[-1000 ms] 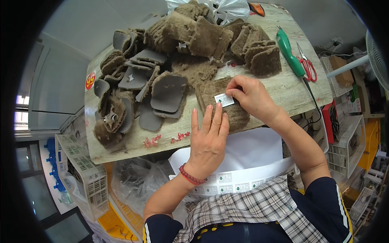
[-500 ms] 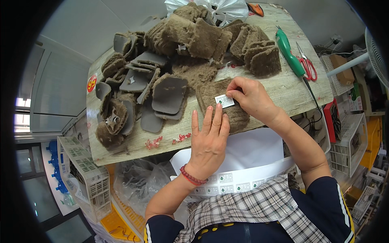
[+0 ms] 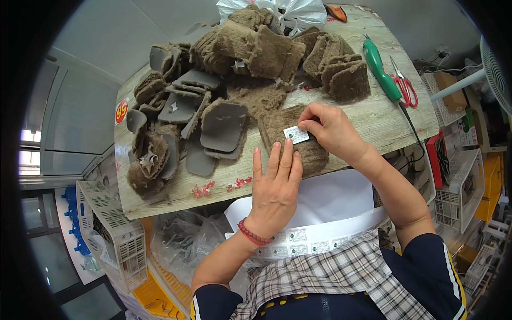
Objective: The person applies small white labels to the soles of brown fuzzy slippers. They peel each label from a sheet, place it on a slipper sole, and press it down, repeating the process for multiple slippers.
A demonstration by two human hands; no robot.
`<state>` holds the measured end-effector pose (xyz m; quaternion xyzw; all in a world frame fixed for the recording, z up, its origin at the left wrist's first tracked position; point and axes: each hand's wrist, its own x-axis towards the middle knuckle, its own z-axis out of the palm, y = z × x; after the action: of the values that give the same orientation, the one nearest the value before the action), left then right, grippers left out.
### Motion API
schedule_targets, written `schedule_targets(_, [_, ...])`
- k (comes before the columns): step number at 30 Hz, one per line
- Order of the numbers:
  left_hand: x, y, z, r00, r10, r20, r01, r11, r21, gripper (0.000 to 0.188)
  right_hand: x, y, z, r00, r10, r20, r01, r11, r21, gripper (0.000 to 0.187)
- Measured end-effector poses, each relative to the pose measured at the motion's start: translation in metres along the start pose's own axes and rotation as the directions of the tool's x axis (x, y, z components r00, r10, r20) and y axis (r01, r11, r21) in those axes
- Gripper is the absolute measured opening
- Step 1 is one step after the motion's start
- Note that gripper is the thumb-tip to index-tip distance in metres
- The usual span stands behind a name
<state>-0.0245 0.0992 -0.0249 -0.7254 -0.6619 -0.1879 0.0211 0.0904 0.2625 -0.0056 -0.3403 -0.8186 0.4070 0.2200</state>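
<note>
A small white label (image 3: 296,135) lies over a brown fuzzy pad (image 3: 277,120) at the table's front edge. My right hand (image 3: 330,128) pinches the label's right end between thumb and forefinger. My left hand (image 3: 275,184) is flat with fingers spread, its fingertips on the pad and one touching the label's lower left corner. Below the table edge, a white sheet of labels (image 3: 298,242) rests across my lap, its printed rows showing. Left of the pad sits a grey-faced pad (image 3: 224,126), fuzzy underneath.
Many brown pads (image 3: 240,45) are heaped at the table's back and left. A green corded tool (image 3: 380,69) and red-handled scissors (image 3: 406,90) lie at the right. White plastic bags (image 3: 293,13) sit at the back. Crates (image 3: 122,240) flank the table; a fan (image 3: 493,66) stands far right.
Almost nothing differs. The label and my right hand have shifted very slightly, and both hands keep the same pose.
</note>
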Motion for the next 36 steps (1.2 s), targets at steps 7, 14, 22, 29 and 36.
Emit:
schedule_targets(7, [-0.001,0.000,0.002,1.000,-0.001,-0.002,0.001,1.000,-0.003,0.048,0.000,0.001,0.000,1.000,0.013,0.000,-0.013,1.000,0.010,0.012])
schedule_targets(14, [-0.001,0.000,0.003,1.000,-0.004,0.003,0.004,1.000,0.001,0.048,0.001,0.000,0.000,1.000,0.025,0.007,-0.025,1.000,0.013,0.012])
schedule_targets(22, [-0.001,0.000,0.003,1.000,-0.001,0.000,0.001,1.000,0.000,0.047,0.000,0.001,0.000,1.000,-0.013,-0.004,0.013,1.000,-0.013,0.011])
schedule_targets(29, [-0.001,0.001,0.002,1.000,-0.002,0.023,0.002,1.000,0.020,0.046,-0.003,0.007,0.006,0.994,-0.099,-0.048,0.094,0.990,-0.104,0.009])
schedule_targets(36, [0.000,0.002,0.001,0.999,-0.016,0.042,0.013,0.998,0.063,0.042,-0.011,-0.003,0.011,0.994,-0.111,-0.023,0.094,0.917,-0.388,0.015])
